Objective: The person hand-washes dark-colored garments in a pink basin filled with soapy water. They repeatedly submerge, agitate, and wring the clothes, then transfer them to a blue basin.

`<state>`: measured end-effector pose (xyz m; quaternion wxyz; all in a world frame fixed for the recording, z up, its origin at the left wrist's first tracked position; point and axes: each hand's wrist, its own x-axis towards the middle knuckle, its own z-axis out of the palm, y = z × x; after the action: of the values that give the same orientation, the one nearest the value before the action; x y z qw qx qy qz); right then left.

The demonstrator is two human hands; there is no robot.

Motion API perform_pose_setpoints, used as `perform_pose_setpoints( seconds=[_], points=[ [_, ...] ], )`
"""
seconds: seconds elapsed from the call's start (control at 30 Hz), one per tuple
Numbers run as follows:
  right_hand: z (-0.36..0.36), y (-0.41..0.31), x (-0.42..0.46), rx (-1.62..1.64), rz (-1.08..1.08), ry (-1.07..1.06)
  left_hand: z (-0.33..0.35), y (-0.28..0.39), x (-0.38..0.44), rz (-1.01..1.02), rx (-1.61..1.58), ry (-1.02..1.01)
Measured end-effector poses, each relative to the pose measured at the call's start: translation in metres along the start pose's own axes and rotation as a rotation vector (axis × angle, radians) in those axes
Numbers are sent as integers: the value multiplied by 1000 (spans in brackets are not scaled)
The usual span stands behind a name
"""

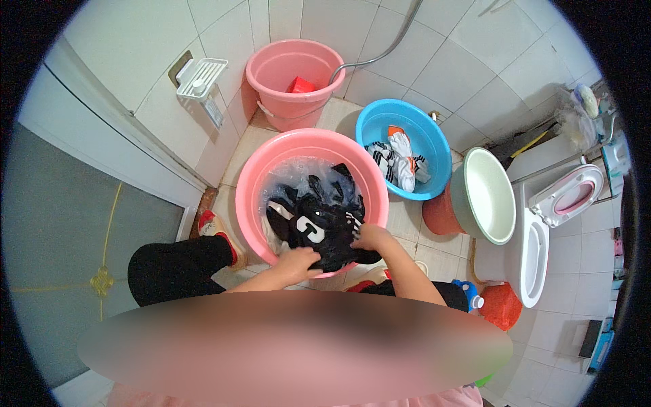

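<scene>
A large pink plastic basin [250, 168] stands on the floor before me with cloudy, sudsy water [300, 170] in it. A wet black garment [330, 234] with white print lies partly in the water and reaches over the near rim. My left hand [299, 265] grips its near left edge, close to the rim. On the right side, my right hand [372, 238] has its fingers curled on a fold of the same garment. Some pale cloth [280, 209] shows beside the black fabric at the basin's left.
Behind stands a pink bucket [295, 112] with a red object and a grey hose. A blue basin [440, 147] holds white and striped clothes. To the right are a pale green basin [488, 196] on a reddish bucket [441, 216] and a toilet [534, 259]. A door [76, 203] is left.
</scene>
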<state>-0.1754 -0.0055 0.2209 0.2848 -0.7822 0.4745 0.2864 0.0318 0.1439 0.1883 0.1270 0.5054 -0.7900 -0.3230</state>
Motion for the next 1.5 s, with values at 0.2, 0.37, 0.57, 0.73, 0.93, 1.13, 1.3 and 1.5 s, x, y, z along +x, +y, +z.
perform_pose_setpoints(
  seconds=[0.2,0.37,0.57,0.73,0.93,1.13,1.3,1.5],
  points=[
    [-16,-31,-28,411,-564,303,-12,-51,33,-309,-346,53],
    [-62,-53,-100,459,-869,329,-56,-51,68,-128,-58,224],
    [-97,-13,-130,552,-730,337,-70,-49,87,-180,-499,-74],
    [-65,30,-67,329,-449,610,-110,-4,95,-70,-528,459],
    [-13,-33,-26,847,-698,469,-134,73,89,-18,-81,194],
    [-33,-22,-35,1016,-583,221,-126,-10,75,-18,-829,-284],
    [-52,-32,-89,917,-722,142,-83,-42,80,115,-104,-220],
    [-92,-17,-143,779,-841,475,-58,-98,72,126,-82,42]
  ],
)
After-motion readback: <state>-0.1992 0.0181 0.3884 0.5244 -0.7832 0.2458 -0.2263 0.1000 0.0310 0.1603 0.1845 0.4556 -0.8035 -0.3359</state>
